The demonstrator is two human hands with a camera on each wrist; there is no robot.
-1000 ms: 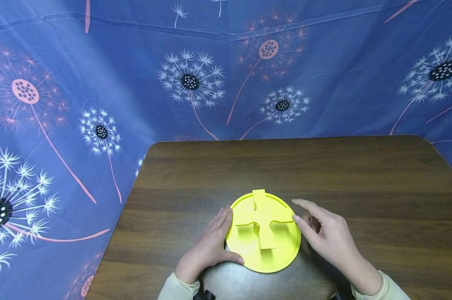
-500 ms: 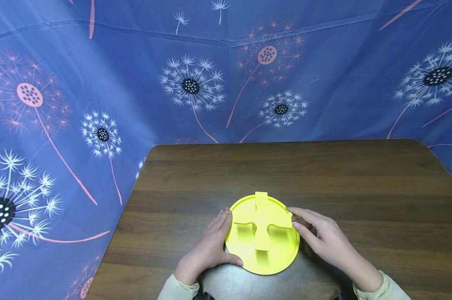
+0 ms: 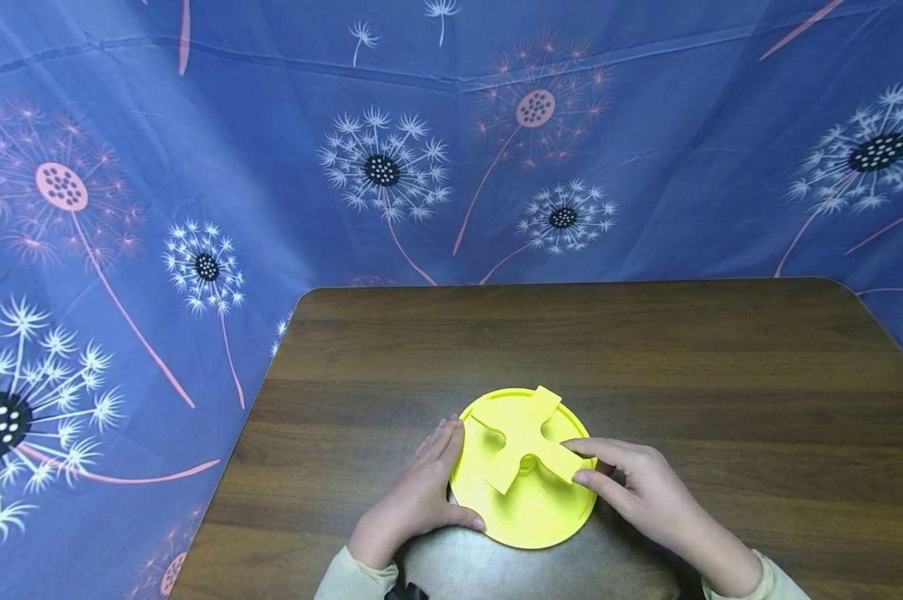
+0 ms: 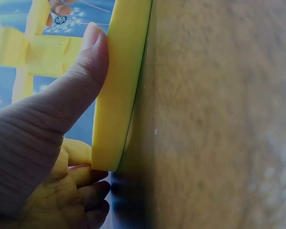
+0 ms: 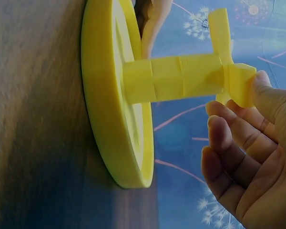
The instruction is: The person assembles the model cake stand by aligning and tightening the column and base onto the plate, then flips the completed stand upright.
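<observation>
A yellow round base with a raised rim lies flat on the wooden table. From its middle rises a post, topped by a yellow four-armed cross piece. My left hand holds the base's left side, its thumb over the rim and its fingers along the outside. With thumb and fingertips, my right hand pinches the end of the cross arm pointing toward the lower right. In the right wrist view the other fingers of that hand curl loosely below the arm.
The brown table extends behind and to both sides of the base. A blue cloth printed with dandelions hangs beyond its far edge and along the left.
My right hand has come from beside the cross piece to take one arm, moving nearer me. The cross piece has turned clockwise seen from above. Base and left hand stay put.
</observation>
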